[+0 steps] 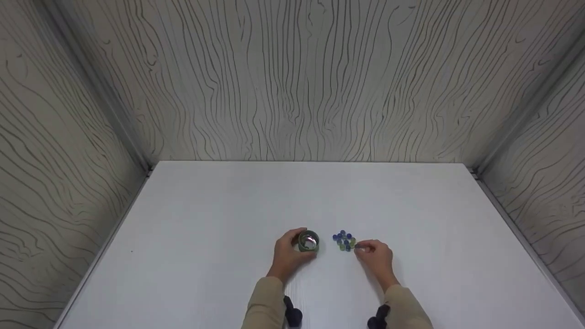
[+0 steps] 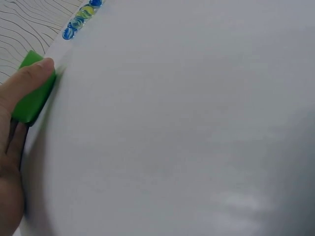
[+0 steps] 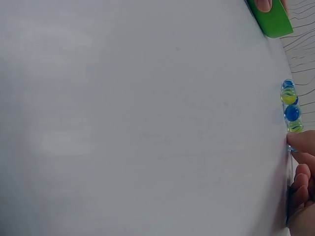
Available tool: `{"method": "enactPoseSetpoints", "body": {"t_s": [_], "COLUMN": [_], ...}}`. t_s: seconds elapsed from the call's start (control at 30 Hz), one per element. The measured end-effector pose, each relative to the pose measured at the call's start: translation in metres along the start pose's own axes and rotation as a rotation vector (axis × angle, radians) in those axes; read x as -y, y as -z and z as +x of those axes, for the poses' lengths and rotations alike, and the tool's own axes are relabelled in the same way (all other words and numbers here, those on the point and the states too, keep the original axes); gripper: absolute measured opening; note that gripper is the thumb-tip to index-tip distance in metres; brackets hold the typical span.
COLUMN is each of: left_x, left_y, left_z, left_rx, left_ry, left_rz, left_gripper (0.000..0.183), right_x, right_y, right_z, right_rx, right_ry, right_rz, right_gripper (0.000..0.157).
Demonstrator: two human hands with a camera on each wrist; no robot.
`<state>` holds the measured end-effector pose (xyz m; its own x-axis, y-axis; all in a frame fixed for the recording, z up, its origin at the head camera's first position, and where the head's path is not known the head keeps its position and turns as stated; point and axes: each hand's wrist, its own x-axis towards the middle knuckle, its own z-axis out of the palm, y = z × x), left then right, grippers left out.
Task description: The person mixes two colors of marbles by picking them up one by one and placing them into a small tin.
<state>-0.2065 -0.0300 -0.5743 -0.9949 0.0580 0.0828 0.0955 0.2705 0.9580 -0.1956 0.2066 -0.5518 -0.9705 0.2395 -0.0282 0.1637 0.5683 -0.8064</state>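
Observation:
In the head view my left hand [image 1: 287,257] holds a small green cup [image 1: 316,246] upright on the white table, with fingers and thumb around its sides. Its inside looks shiny. The left wrist view shows the thumb lying across the cup's smooth green wall [image 2: 38,98]. Just right of the cup lies a cluster of glass marbles [image 1: 343,241], blue and yellow-green. My right hand [image 1: 378,261] is at the cluster's right edge, pinching a marble [image 3: 293,149] between thumb and index finger; the fingertips mostly hide it. Its other fingers are curled in.
The white table [image 1: 205,219] spreads around both hands. Wood-grain patterned panels [image 1: 292,82] stand behind it and along both sides. A tiny dark speck [image 1: 132,251] shows on the left part of the table.

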Motion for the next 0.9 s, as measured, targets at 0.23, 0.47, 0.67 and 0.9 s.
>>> {"method": "enactPoseSetpoints", "body": {"t_s": [0.23,0.47,0.67,0.9], "left_x": [0.0014,0.0032,0.0043,0.0053], "left_y": [-0.0005,0.0038,0.002,-0.0028], "left_z": [-0.0017,0.0029,0.0051,0.0046], "left_rx": [-0.001,-0.026,-0.029,-0.027], "left_ry": [0.021,0.02,0.0,-0.014], "left_rz": [0.001,0.004,0.03,0.031], "left_gripper": [0.065,0.064,0.063,0.064], "right_x": [-0.0009,0.0014,0.0006,-0.0029], "right_y": [-0.0015,-0.0063,-0.0046,0.0012], "right_z": [-0.0025,0.0017,0.0015,0.0005], "right_rx": [-0.013,-0.004,0.004,-0.01], "right_ry": [0.01,0.014,-0.017,0.003], "right_rz": [-0.001,0.013,0.033,0.04], "right_gripper": [0.019,0.019,0.02,0.021]}}
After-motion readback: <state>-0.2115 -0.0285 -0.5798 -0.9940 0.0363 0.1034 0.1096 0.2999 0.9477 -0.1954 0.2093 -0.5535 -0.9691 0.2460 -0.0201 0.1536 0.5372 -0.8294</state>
